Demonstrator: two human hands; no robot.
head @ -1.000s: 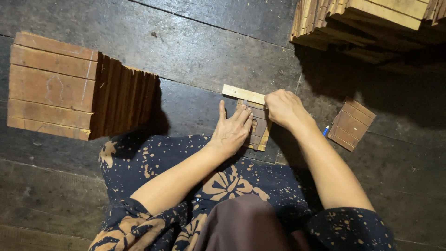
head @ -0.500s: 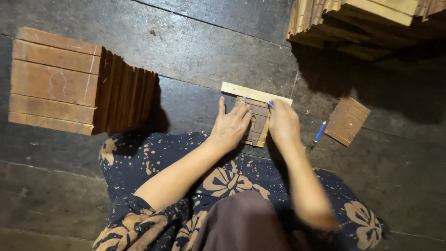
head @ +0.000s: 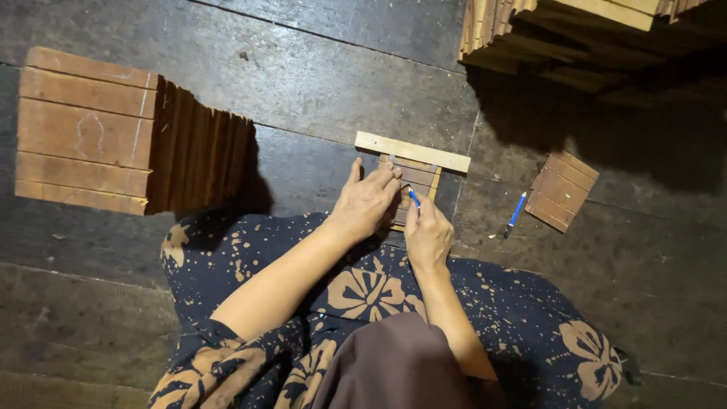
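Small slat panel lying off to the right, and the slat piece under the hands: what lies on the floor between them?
In the head view, a blue pen lies on the dark plank floor between the small slat panel and the slat piece; otherwise bare boards.

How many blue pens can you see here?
2. One blue pen is in the right hand, its tip on the small slatted wooden panel. The other pen lies on the floor beside a loose wooden panel.

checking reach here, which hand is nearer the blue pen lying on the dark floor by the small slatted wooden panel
Right. The right hand is beside the loose blue pen, with bare floor between them. The left hand is farther off, pressing on the small wooden slat piece.
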